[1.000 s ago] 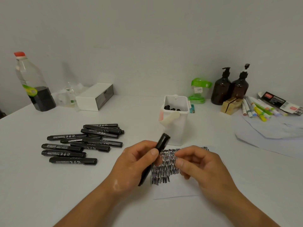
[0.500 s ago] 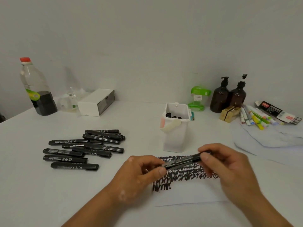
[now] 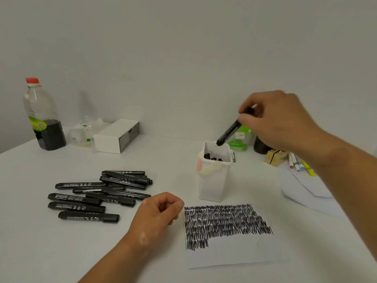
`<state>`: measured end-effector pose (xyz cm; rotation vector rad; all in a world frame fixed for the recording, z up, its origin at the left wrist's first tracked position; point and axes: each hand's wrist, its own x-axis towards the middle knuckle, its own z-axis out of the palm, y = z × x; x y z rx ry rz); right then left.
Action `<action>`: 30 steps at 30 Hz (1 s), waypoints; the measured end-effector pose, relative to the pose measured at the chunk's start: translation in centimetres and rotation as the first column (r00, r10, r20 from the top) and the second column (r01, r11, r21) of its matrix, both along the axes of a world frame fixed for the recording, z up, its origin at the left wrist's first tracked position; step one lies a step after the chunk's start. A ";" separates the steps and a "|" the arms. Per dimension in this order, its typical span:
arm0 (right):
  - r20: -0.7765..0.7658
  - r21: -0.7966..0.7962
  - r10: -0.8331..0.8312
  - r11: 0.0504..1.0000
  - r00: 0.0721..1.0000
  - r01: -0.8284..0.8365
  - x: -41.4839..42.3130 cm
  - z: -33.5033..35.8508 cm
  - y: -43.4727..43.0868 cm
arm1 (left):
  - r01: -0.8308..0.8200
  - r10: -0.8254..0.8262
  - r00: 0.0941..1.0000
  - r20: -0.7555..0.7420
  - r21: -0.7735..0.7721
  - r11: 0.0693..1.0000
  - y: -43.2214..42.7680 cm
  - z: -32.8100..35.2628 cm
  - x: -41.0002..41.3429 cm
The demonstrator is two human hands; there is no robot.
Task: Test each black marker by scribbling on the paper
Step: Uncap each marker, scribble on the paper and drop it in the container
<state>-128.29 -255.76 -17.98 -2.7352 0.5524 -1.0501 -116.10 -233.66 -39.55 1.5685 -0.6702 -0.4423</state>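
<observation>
fingers of the right hand [image 3: 279,121] pinch a black marker [image 3: 229,131] near its upper end, and the marker hangs tilted, its lower tip just over the back rim of the white container [image 3: 213,182]. dark tops of other markers show inside the container (how many i cannot tell). the left hand [image 3: 159,213] rests on the table [image 3: 40,252] in front of the container and to its left, fingers loosely curled and holding nothing. the paper [image 3: 234,252] lies flat just in front of the container, its far edge near the container's base, and rows of black scribbles [image 3: 224,221] cover its upper half. a pile of black markers [image 3: 102,193] lies to the left of the container, well apart from it, all capped and mostly lying left to right. farther left and behind stand a white box [image 3: 116,136] and a clear bottle [image 3: 43,119] with a red cap and dark liquid at the bottom. right of the container, partly hidden by the right arm, are a brown bottle [image 3: 261,147] and some coloured pens [image 3: 299,164]
</observation>
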 end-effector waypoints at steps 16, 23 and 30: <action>-0.536 0.103 -0.046 0.988 0.843 0.119 8.7 -6.1 -0.5 | -0.007 0.007 1.000 0.007 -0.022 1.000 -0.2 0.1 0.5; -0.720 -0.231 -0.105 0.968 0.686 -0.094 8.8 -7.1 -0.1 | -0.006 0.006 1.000 0.014 -0.011 1.000 -0.4 0.1 0.6; -0.617 -0.133 -0.080 0.991 0.783 -0.003 7.2 -5.5 0.7 | -0.004 0.003 0.999 0.041 0.012 1.000 -0.3 -0.2 0.9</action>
